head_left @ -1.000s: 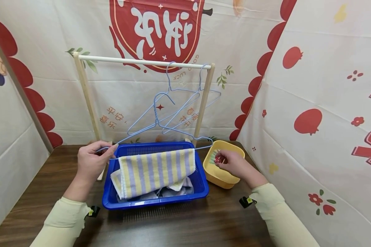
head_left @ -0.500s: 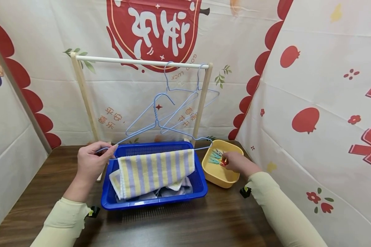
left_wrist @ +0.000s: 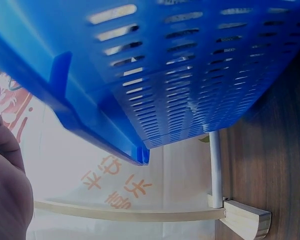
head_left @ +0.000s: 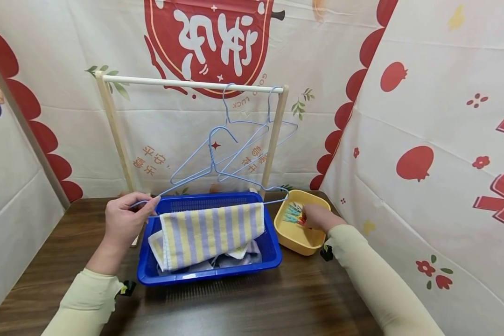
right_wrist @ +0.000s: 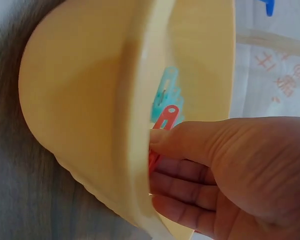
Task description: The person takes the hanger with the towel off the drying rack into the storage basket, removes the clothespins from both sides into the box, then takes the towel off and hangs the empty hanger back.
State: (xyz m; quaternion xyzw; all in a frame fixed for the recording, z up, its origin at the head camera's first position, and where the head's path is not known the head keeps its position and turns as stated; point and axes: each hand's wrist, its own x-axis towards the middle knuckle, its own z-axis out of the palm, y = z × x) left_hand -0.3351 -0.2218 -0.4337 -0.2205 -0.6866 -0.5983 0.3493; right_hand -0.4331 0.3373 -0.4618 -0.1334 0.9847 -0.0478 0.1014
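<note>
My left hand [head_left: 128, 213] pinches the left end of a blue wire clothes hanger [head_left: 213, 164]. Over its lower bar hangs a yellow and lavender striped towel [head_left: 214, 233], above a blue basket [head_left: 210, 276]. My right hand [head_left: 318, 217] reaches into a yellow plastic box [head_left: 301, 248] on the right. In the right wrist view, thumb and fingers pinch a red clothespin [right_wrist: 168, 117], its lower part partly hidden by the box rim. Several teal clothespins [head_left: 293, 210] lie in the box beside the fingers. In the left wrist view only part of my left hand [left_wrist: 7, 170] shows.
A drying rack with a white rail [head_left: 172, 83] and wooden posts [head_left: 116, 135] stands behind the basket. Two blue hangers [head_left: 228, 109] hang at the rail's right end. More cloth [head_left: 239, 258] lies in the basket. Printed curtains [head_left: 386, 205] enclose the brown table [head_left: 252, 308].
My right hand, holding something red above the box, has moved down and slightly right into it. More teal clothespins show. My left hand keeps its grip on the hanger.
</note>
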